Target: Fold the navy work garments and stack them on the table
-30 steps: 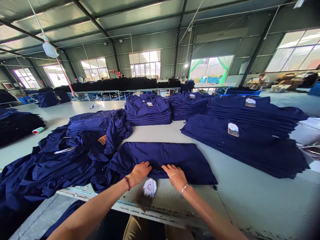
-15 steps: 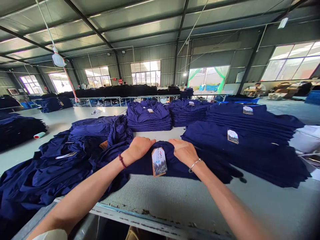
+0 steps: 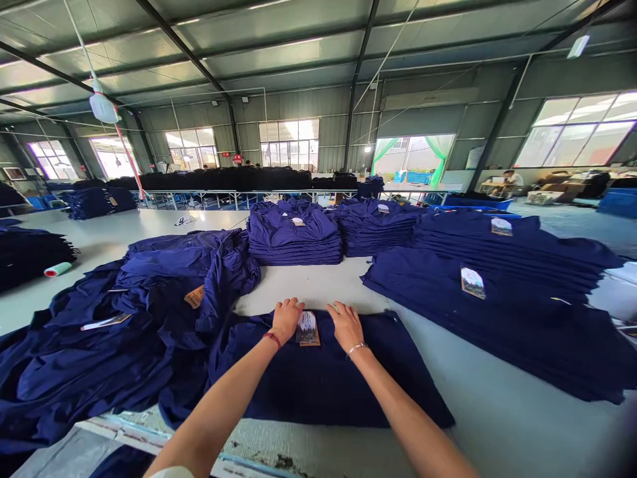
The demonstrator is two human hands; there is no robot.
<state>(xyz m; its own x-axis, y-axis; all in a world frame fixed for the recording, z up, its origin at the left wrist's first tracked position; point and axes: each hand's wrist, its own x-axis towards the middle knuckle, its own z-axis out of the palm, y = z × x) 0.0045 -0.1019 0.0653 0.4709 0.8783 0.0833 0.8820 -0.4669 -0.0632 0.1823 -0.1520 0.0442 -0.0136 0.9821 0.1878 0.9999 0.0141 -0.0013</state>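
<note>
A navy garment (image 3: 318,392) lies folded and fairly flat on the table in front of me. My left hand (image 3: 287,320) rests on its far edge, just left of the hang tag (image 3: 308,328), fingers stretched forward. On the other side of that tag, my right hand (image 3: 347,324) lies on the same edge with its fingers a little apart. The tag has a printed landscape picture and a brown card behind it. Close by on the left is a loose heap of navy garments (image 3: 134,338), which touches or overlaps the folded one's left end.
Neat navy stacks stand at the back middle (image 3: 293,242), back centre-right (image 3: 375,232) and right (image 3: 497,325). A tape roll (image 3: 58,269) lies far left beside a dark pile (image 3: 32,255). The table's worn front edge (image 3: 259,465) runs below my arms. Another person (image 3: 512,179) is far back right.
The garment has gone from bunched up between my hands to spread flat on the table. Both hands have moved lower in view, and their grip on its edge has loosened.
</note>
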